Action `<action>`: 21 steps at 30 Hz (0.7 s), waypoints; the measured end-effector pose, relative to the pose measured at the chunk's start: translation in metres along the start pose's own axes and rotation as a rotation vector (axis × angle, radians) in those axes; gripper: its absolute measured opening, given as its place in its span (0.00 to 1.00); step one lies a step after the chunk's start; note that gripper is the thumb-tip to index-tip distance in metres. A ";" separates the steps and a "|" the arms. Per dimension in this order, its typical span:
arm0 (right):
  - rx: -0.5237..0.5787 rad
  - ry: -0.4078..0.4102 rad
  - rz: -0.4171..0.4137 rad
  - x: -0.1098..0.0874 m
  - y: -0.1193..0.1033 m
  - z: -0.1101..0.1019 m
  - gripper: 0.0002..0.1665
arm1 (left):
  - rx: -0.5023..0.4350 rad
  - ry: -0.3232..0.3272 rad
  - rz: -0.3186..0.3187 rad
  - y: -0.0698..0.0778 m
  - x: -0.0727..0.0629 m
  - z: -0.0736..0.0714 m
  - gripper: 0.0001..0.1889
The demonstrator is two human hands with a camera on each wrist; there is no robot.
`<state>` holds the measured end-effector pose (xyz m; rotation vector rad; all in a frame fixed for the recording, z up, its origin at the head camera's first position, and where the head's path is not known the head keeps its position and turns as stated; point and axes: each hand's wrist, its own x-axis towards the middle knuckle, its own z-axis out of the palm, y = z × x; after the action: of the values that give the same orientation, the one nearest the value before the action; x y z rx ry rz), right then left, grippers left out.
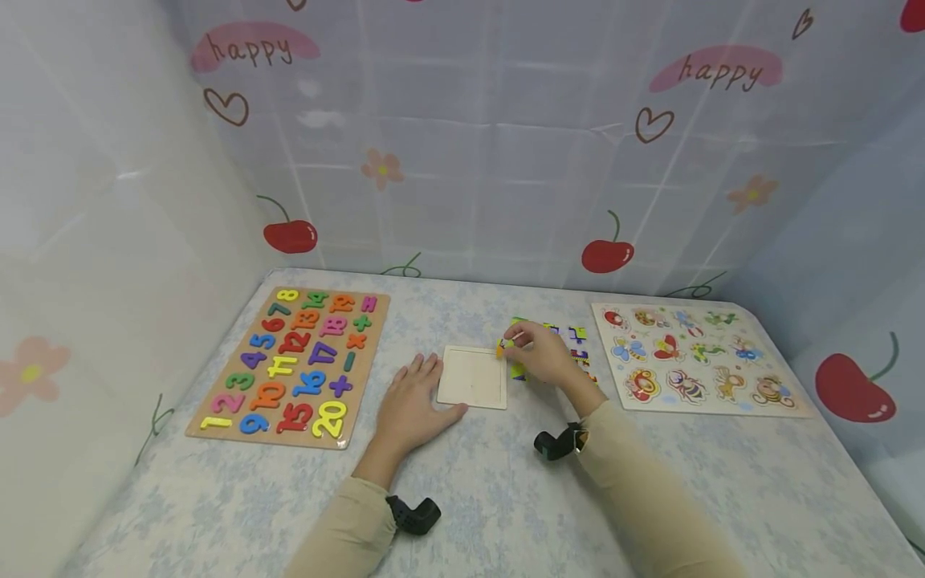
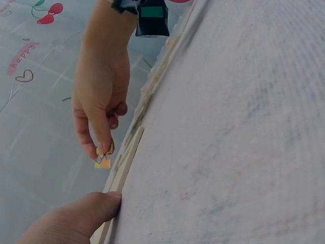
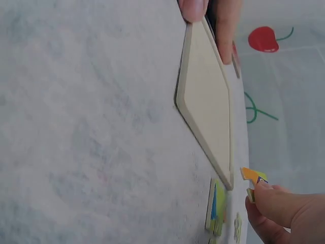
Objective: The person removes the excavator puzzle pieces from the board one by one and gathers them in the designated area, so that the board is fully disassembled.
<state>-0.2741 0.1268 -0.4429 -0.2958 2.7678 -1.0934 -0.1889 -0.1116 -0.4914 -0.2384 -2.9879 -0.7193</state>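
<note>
A square wooden puzzle frame (image 1: 473, 377) with a raised border lies bare on the table. My left hand (image 1: 413, 403) rests at its left side, its thumb (image 2: 104, 206) against the near edge. Over the frame's right border, my right hand (image 1: 538, 353) pinches a yellow-orange puzzle piece (image 3: 252, 175) between thumb and fingertips, held above the table. Several loose puzzle pieces (image 1: 578, 353) in green, yellow and purple lie right of the frame, partly hidden behind the right hand. A green and blue puzzle piece (image 3: 215, 207) lies near the frame's corner in the right wrist view.
On the left lies a wooden number board (image 1: 289, 365) with coloured numerals and signs. An insect picture board (image 1: 704, 357) lies on the right. Patterned curtains (image 1: 462, 160) stand behind the table. Each wrist wears a black camera (image 1: 415, 515).
</note>
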 end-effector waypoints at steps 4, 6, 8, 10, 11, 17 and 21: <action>-0.024 0.021 0.043 0.005 0.011 -0.007 0.12 | 0.005 -0.008 -0.010 0.000 0.000 0.000 0.51; -0.045 0.031 0.046 0.007 0.014 -0.008 0.12 | 0.003 -0.006 -0.012 0.000 -0.001 0.000 0.51; -0.056 0.035 0.046 0.008 0.015 -0.009 0.12 | 0.001 -0.004 -0.012 0.001 -0.001 0.000 0.51; -0.063 0.035 0.046 0.008 0.015 -0.009 0.12 | -0.003 -0.001 -0.011 0.001 -0.001 0.000 0.51; -0.068 0.034 0.048 0.009 0.015 -0.009 0.11 | -0.005 0.001 -0.011 0.001 -0.001 0.000 0.51; -0.140 0.044 0.086 0.007 0.013 -0.011 0.11 | -0.009 -0.001 -0.003 0.003 -0.002 -0.001 0.50; -0.199 0.064 0.090 0.007 0.013 -0.010 0.11 | -0.003 0.000 0.000 0.003 -0.002 -0.002 0.50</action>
<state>-0.2851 0.1412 -0.4448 -0.1596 2.9201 -0.8219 -0.1866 -0.1103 -0.4890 -0.2386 -2.9869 -0.7238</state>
